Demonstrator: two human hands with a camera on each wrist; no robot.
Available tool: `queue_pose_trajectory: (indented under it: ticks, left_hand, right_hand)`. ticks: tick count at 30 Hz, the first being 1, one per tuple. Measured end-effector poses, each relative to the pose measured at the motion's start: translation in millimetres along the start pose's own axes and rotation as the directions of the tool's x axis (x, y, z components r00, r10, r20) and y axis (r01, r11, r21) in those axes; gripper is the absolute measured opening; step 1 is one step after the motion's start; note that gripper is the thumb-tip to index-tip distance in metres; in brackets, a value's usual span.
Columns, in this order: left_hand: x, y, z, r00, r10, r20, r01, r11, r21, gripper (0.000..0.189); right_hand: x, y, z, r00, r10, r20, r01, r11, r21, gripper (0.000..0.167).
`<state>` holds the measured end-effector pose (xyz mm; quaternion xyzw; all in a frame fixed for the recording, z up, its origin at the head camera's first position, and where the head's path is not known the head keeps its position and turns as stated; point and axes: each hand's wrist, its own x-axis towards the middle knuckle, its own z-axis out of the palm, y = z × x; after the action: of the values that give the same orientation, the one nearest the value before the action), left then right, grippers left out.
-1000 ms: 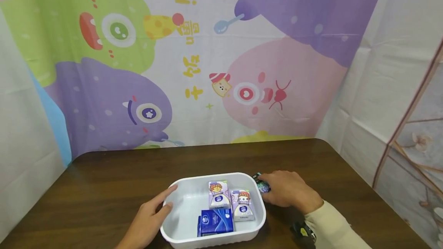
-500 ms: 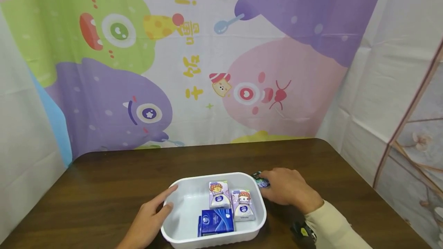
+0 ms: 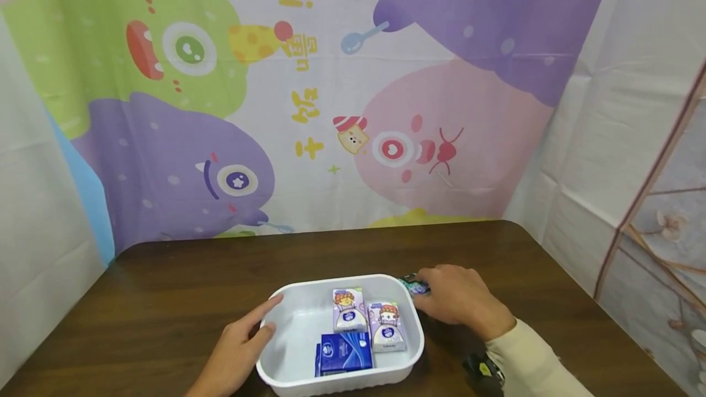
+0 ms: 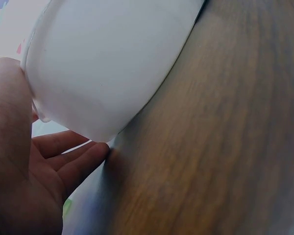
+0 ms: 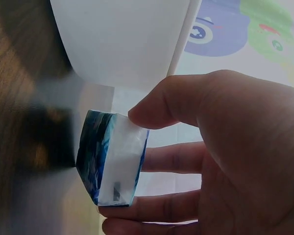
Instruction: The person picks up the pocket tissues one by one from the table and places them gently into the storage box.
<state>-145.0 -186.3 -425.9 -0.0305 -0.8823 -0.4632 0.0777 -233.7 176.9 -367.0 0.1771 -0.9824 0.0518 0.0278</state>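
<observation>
A white plastic tray sits on the dark wooden table. Inside lie two pale purple tissue packs and a dark blue pack. My left hand rests against the tray's left rim with straight fingers; the left wrist view shows the fingers under the tray wall. My right hand pinches a small blue-patterned pack just off the tray's back right corner. In the right wrist view the thumb and fingers clasp that pack beside the tray.
A cartoon-monster backdrop hangs behind the table. White cloth walls close in on the right and left. The table's rounded back edge runs in front of the backdrop.
My right hand with the small pack has crept slightly back and up beside the tray's corner. The left hand and the tray have stayed put.
</observation>
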Motion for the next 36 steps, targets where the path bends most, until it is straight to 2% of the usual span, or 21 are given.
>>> queue_pose_trajectory:
  ticks: [26,32,36]
  left_hand:
    - [1.0,-0.2,-0.2,0.999,0.034,-0.027,-0.033,0.999,0.034,0.039]
    - [0.5,-1.8,-0.3,1.0,0.012,-0.011,-0.011,1.0,0.024,0.039]
    - [0.9,-1.7,-0.3,1.0,0.017,-0.017,-0.017,1.0,0.024,0.039]
  right_hand:
    - [-1.1,-3.0,-7.9,0.998,0.036,-0.048,-0.036,0.999,-0.001,0.04]
    - [-1.8,-4.3,-8.6,0.997,0.04,-0.068,-0.041,0.999,-0.007,0.037]
    - [-1.0,-4.2,-9.3,0.996,0.045,-0.082,-0.046,0.999,-0.006,0.037]
